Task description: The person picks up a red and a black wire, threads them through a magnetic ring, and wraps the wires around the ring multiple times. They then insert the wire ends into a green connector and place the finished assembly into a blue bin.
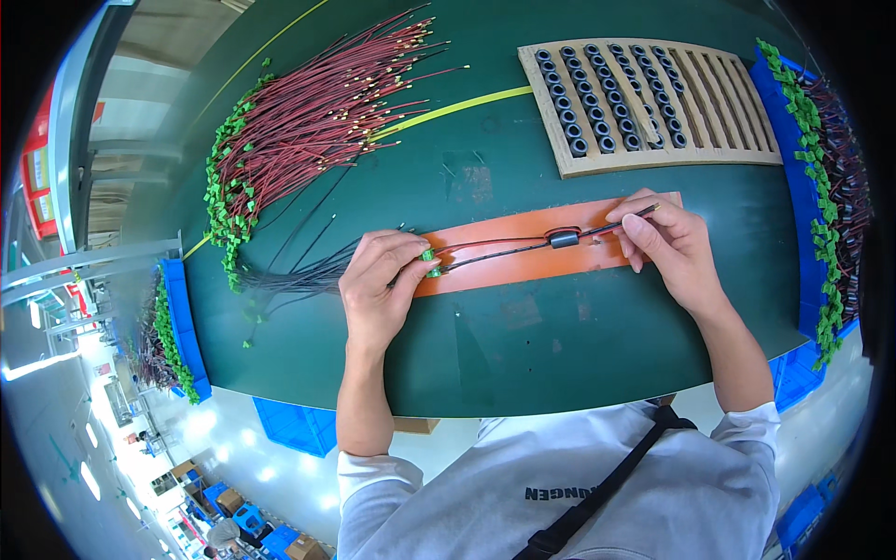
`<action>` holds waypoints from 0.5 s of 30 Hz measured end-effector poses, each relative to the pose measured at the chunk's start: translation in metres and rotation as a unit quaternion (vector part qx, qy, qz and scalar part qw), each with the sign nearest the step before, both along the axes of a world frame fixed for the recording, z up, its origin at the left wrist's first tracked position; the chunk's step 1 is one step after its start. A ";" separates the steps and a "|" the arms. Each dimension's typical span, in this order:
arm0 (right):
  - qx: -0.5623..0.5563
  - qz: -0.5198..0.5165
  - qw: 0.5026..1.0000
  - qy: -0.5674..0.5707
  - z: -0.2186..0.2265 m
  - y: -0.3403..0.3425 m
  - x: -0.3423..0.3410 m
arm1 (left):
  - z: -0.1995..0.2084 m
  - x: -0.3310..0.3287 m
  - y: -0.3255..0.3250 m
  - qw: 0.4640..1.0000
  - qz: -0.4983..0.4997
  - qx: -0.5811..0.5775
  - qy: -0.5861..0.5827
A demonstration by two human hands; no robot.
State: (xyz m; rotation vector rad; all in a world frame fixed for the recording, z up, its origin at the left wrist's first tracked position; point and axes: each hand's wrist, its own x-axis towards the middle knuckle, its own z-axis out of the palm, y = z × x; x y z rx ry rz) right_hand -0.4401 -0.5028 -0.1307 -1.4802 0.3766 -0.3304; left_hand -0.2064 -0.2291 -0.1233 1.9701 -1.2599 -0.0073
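Note:
My left hand pinches the green connector at one end of a red and black wire pair. My right hand grips the other end of the pair, pulled taut. A black ferrite ring sits threaded on the wires between my hands. All this lies over an orange mat on the green table.
A wooden slotted tray at the back holds rows of black rings. A large bundle of red wires with green connectors lies at the back left, black wires beside my left hand. Blue bins with finished wires stand right and left.

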 end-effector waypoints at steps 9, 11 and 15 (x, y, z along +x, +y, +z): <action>0.001 -0.021 1.000 0.009 0.000 0.004 -0.002 | 0.017 -0.003 -0.007 0.999 -0.004 0.036 -0.024; -0.006 -0.015 1.000 0.007 -0.004 0.001 -0.005 | 0.026 -0.014 -0.020 0.999 -0.030 -0.021 -0.009; -0.004 -0.021 1.000 0.010 -0.004 -0.001 -0.005 | 0.038 -0.036 -0.071 0.988 -0.135 -0.014 0.069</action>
